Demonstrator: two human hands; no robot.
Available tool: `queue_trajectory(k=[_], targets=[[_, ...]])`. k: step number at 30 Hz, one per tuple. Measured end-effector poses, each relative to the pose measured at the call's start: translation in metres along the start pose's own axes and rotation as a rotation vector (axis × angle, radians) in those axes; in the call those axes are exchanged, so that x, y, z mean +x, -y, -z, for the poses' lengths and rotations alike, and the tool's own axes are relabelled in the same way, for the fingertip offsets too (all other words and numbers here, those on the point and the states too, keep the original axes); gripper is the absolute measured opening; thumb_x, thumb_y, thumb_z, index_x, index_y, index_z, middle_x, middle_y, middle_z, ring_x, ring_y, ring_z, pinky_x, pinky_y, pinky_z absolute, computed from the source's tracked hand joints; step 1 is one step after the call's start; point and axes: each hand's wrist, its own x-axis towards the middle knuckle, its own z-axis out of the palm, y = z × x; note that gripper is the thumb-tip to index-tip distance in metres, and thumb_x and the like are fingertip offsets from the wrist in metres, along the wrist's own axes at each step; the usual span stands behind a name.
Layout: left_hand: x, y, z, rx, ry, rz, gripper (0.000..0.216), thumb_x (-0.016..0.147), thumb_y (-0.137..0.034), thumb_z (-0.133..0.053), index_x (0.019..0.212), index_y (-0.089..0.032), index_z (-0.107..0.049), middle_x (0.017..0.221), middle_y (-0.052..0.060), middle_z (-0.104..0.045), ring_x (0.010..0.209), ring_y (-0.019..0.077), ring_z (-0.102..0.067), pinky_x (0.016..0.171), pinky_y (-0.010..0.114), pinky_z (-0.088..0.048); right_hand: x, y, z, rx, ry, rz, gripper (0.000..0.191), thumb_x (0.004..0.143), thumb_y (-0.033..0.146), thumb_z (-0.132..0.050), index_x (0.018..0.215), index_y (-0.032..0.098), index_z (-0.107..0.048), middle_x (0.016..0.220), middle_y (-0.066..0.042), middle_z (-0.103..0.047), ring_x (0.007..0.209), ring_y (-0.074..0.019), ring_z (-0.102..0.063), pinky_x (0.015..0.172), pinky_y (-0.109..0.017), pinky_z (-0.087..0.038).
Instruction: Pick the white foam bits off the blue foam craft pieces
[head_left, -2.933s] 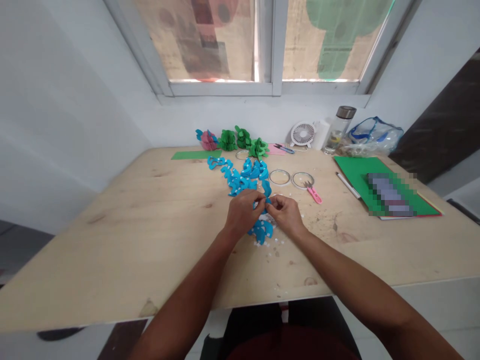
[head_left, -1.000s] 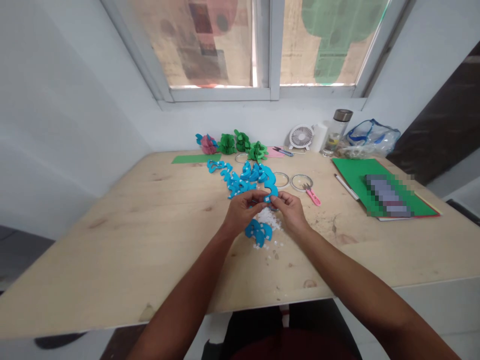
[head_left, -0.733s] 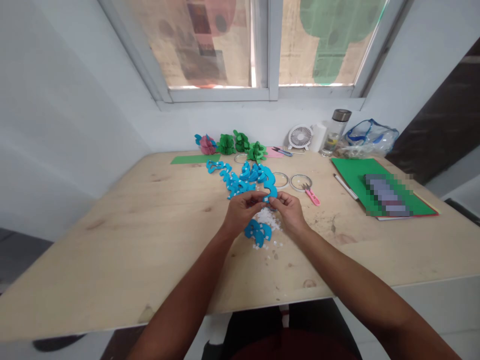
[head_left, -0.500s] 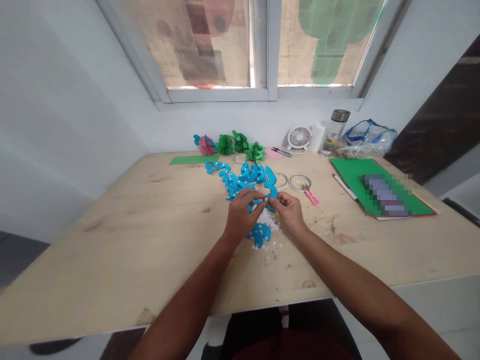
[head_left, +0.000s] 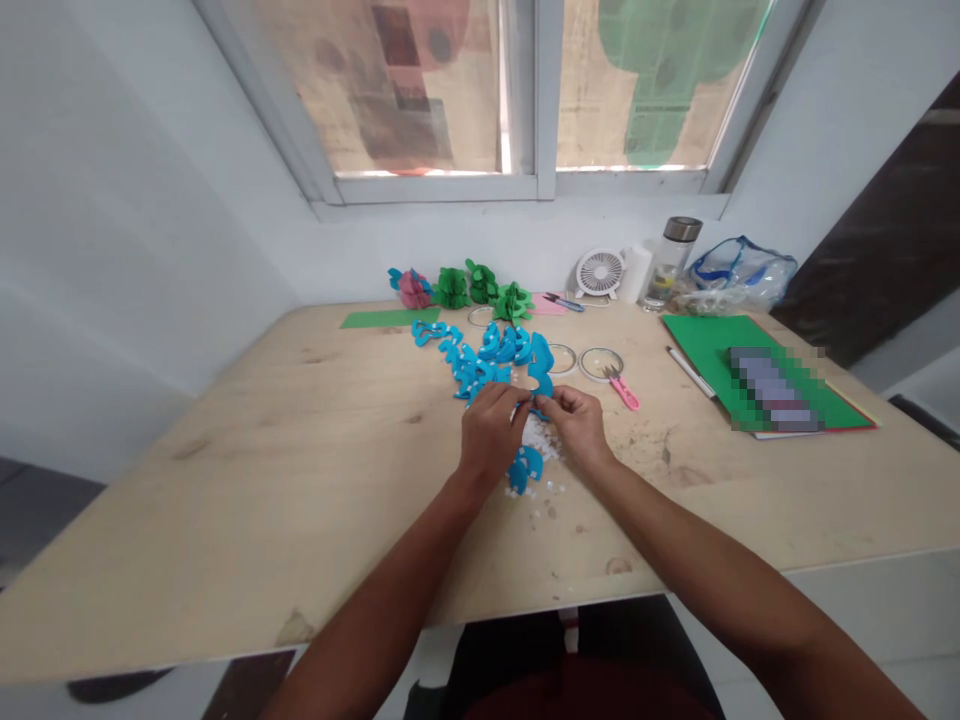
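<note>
My right hand [head_left: 581, 425] is pinching a wavy blue paper piece [head_left: 541, 360] near the white bits [head_left: 540, 436], my left hand [head_left: 491, 425] meeting its near end, hold unclear; it is seemingly awaiting finishing, while white-dotted blue pieces [head_left: 471, 368] are lying beyond, apparently done.

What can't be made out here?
Head view, now:
Contact between left hand and blue paper strip: hidden by the hand itself.
Lower blue paper pieces: partly behind that hand.
Object on green sheet: pixelated.
Left arm: cut off by the bottom edge.
</note>
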Motion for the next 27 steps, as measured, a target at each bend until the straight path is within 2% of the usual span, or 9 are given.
queue_trajectory(k=[15,23,27], targets=[[0.004,0.013,0.004,-0.074,0.19,-0.009,0.009,0.081,-0.015,-0.053,0.077,-0.021,-0.059,0.079,0.004,-0.064,0.082,0.0195,-0.058,0.074,0.032,-0.047,-0.003,-0.006,-0.002,-0.059,-0.012,-0.004,0.032,0.064,0.043,-0.066,0.053,0.017,-0.052,0.047,0.006,-0.036,0.046,-0.0075,-0.029,0.043,-0.022,-0.021],[0.005,0.014,0.003,-0.039,0.217,-0.054,0.012,0.084,-0.016,-0.05,0.074,-0.02,-0.056,0.078,0.005,-0.062,0.082,0.0194,-0.057,0.076,0.032,-0.045,-0.003,-0.003,-0.003,-0.014,-0.02,-0.041,0.035,0.063,0.043,-0.068,0.049,0.017,-0.047,0.045,0.007,-0.032,0.044,-0.0066,-0.026,0.042,-0.022,-0.018],[0.004,0.014,0.003,-0.073,0.181,-0.049,0.009,0.085,-0.018,-0.05,0.081,-0.02,-0.057,0.081,0.004,-0.062,0.083,0.0188,-0.057,0.076,0.031,-0.046,-0.003,-0.001,-0.003,0.01,-0.022,-0.063,0.033,0.062,0.045,-0.068,0.054,0.016,-0.053,0.045,0.007,-0.035,0.044,-0.0068,-0.028,0.042,-0.022,-0.02]])
